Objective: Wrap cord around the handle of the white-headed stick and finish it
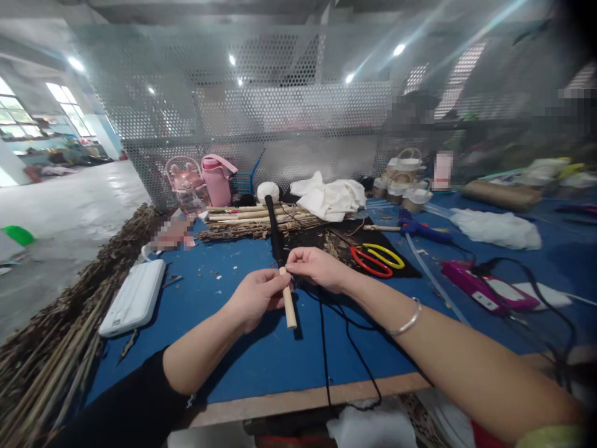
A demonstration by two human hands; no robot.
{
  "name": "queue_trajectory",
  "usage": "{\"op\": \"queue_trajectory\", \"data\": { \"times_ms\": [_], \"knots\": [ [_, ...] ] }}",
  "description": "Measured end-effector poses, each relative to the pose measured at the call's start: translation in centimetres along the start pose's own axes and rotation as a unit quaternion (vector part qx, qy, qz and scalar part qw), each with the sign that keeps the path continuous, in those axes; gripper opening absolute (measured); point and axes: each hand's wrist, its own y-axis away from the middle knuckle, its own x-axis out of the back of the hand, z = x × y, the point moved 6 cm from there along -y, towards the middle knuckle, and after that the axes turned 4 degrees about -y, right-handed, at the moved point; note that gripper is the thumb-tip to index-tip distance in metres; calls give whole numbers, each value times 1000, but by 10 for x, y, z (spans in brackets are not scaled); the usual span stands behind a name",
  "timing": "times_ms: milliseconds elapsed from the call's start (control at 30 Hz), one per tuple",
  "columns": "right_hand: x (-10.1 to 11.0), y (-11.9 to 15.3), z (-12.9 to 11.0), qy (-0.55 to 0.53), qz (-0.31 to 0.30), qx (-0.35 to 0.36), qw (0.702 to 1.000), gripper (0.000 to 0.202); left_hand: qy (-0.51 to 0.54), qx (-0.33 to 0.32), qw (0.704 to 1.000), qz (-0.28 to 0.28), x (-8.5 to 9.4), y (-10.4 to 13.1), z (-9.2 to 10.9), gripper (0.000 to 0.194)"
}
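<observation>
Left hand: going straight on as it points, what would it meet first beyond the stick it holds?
Most likely the right hand, just past the stick, though depth is unclear.

A pink container (217, 183) stands left of a white cloth (333, 198).

Over here I can see easy passage across the blue tabletop (205, 364) between the left hand (256, 295) and the white device (135, 298), with just small scraps about. The other side is tighter: scissors (375, 258) lie just past the right wrist (352, 283), and black cord (324, 348) loops this side of it, ready to snag. Ahead, bundled sticks (247, 216) and white cloth (331, 196) block a low reach; behind them rises a perforated screen (289, 118).
</observation>
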Motion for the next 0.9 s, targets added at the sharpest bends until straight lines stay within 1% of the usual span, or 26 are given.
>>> {"op": "queue_trajectory", "data": {
  "times_ms": [100, 200, 267, 367, 433, 500, 567, 633, 667, 733, 800, 900],
  "knots": [
    [-4, 1, -5, -19, -13, 19, 1000, 25, 17, -4, 1000, -23, -2, 6, 1, 32],
    [-3, 1, -3, -47, -23, 14, 999, 26, 27, -7, 999, -41, -5, 10, 4, 29],
    [-3, 1, 2, -91, -44, -21, 995, 27, 34, -8, 998, -56, -8, 12, 5, 28],
    [-8, 5, 9, -155, -99, -82, 980, 31, 46, 9, 995, -84, -11, 14, 4, 28],
    [-9, 6, 9, -154, -111, -82, 978, 31, 24, 23, 995, -90, -10, 14, 2, 30],
    [-8, 6, 10, -124, -94, -69, 985, 27, -46, 21, 996, -72, -4, 11, 0, 29],
    [-9, 6, 12, -90, -78, -76, 990, 25, -127, 5, 991, -39, 3, 9, 0, 30],
    [-9, 6, 14, -65, -64, -84, 992, 26, -170, -11, 985, -9, 8, 7, 1, 31],
    [-9, 7, 13, -55, -60, -79, 994, 27, -174, -18, 985, 1, 9, 7, 2, 31],
    [-7, 7, 10, -50, -60, -60, 995, 29, -151, -26, 988, 4, 9, 8, 5, 33],
    [-6, 7, 9, -69, -76, -51, 993, 30, -102, -28, 994, -14, 6, 10, 8, 34],
    [-5, 6, 11, -111, -100, -60, 987, 30, -29, -14, 999, -44, 1, 12, 10, 33]
  ]
}}
